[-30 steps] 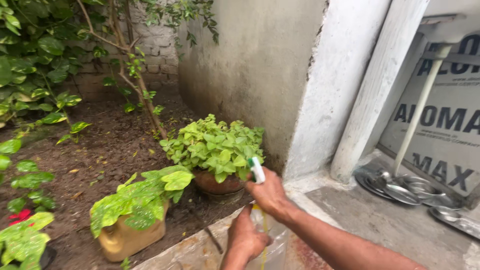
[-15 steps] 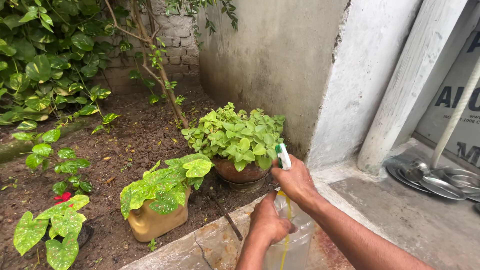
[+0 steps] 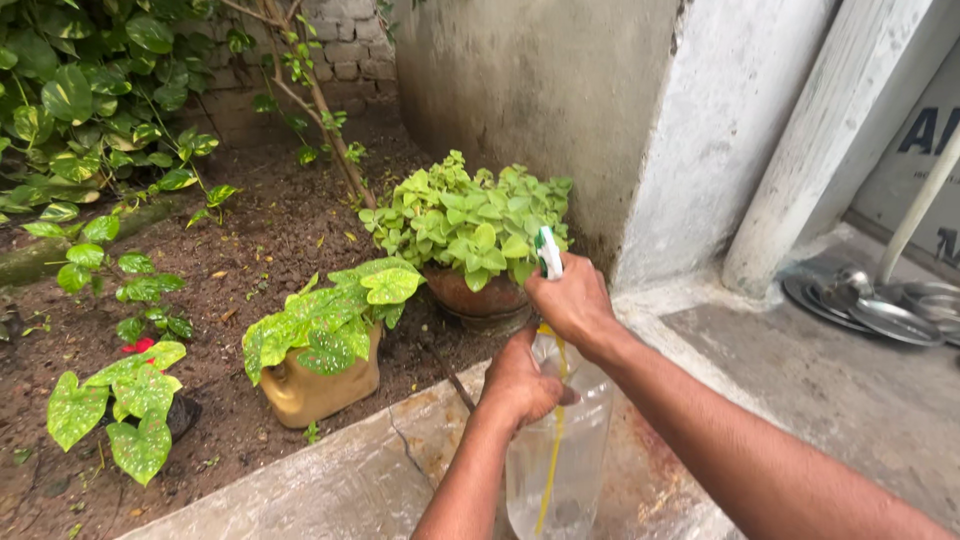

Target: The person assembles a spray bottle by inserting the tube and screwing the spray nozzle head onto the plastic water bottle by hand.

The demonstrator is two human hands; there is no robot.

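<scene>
Clear plastic spray bottle stands above the wet concrete ledge, yellow tube inside | left hand wraps closed around its neck | right hand grips closed on the white-green trigger head | nozzle faces the leafy plant in a brown clay pot | spotted-leaf plant in a tan container stands to the left on dark soil.

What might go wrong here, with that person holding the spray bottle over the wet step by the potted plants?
1. The right hand grips only the spray head, and the left hand holds the clear bottle near its neck; the bottle might slip and drop onto the concrete ledge.
2. The ledge looks wet, so footing there may be slippery.
3. The nozzle points toward the round clay pot's plant; spray could miss the spotted plant in the yellow pot.
</scene>
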